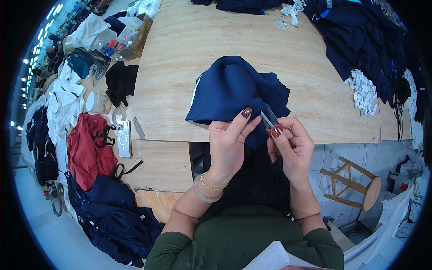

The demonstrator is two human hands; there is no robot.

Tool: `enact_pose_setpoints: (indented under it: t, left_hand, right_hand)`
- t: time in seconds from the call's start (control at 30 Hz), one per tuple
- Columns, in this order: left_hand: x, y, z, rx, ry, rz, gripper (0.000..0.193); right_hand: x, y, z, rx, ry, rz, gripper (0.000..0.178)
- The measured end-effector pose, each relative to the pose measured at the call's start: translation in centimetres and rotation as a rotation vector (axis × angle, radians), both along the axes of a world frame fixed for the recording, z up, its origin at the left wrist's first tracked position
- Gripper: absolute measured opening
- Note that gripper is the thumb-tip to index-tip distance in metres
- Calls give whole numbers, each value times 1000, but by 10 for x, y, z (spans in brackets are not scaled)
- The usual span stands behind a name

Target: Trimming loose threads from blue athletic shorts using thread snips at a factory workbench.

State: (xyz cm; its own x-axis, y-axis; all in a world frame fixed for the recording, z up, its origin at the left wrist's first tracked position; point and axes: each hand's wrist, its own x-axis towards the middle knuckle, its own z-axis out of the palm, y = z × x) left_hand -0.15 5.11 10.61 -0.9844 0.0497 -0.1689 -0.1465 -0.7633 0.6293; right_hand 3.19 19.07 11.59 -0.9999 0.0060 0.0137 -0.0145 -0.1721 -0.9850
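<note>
A navy blue garment [231,87] lies bunched at the front edge of the wooden table, part of it hanging over that edge. My left hand [229,137] pinches its near edge between thumb and fingers. In my right hand [292,146] is a pair of small thread snips [271,120] with red grips. Their two pointed blades are spread apart and touch or nearly touch the cloth, just right of my left fingertips. Whether a thread lies between the blades is too small to tell.
On the left are a white phone [124,139], a red garment [92,150] and a dark blue pile [112,220]. More navy garments [355,45] and white strips [362,92] cover the right side of the table [180,63]. A wooden stool [371,193] lies tipped at the lower right.
</note>
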Motion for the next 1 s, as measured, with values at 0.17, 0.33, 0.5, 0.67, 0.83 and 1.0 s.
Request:
enact_pose_setpoints:
  t: [0.17,0.33,0.5,0.67,0.83,1.0]
  left_hand:
    - [0,-1,-3,11,7,-2,14]
    - [1,-1,-4,-4,-3,-11,14]
    - [2,-2,-5,25,43,-12,14]
    - [1,-2,-5,24,35,-1,14]
    - [0,-1,-1,-1,0,5,14]
    - [1,-1,1,-5,-17,-4,14]
  right_hand:
    - [0,-1,0,1,-17,8,11]
    - [0,0,0,8,-21,13,11]
    - [-2,-4,0,-17,9,-17,11]
    - [-1,-4,0,-40,44,-49,11]
    - [0,-1,-1,18,-13,11,10]
    - [0,-1,-2,15,-15,14,12]
